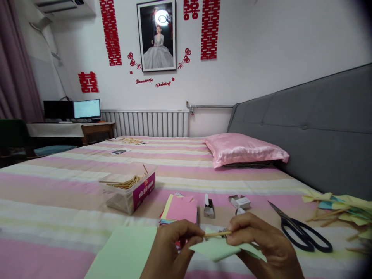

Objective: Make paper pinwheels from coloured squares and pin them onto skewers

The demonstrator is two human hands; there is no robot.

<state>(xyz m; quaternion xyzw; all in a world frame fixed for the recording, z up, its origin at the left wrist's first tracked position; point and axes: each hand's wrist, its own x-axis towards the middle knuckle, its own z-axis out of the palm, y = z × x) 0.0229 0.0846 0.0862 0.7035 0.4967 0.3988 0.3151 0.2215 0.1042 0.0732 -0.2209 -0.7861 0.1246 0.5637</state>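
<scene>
My left hand (174, 248) is closed, its fingertips pinching one end of a thin wooden stick (216, 234). At the other end, my right hand (266, 244) grips the stick together with a folded piece of light green paper (216, 251). The paper hangs just under the stick, its points spreading towards both hands. Part of it is hidden behind my right fingers. A larger light green sheet (122, 250) lies flat on the bed, left of my left hand. Just beyond my hands is a stack of coloured paper (181, 209), pink on top.
A clear plastic box (119, 201) of wooden sticks stands left on the striped bed (58, 197). Small opened boxes (208, 207) sit beyond my hands. Black-handled scissors (299, 230) lie right, beside sticks with yellow and blue paper (343, 209). A pink pillow (247, 149) rests farther back.
</scene>
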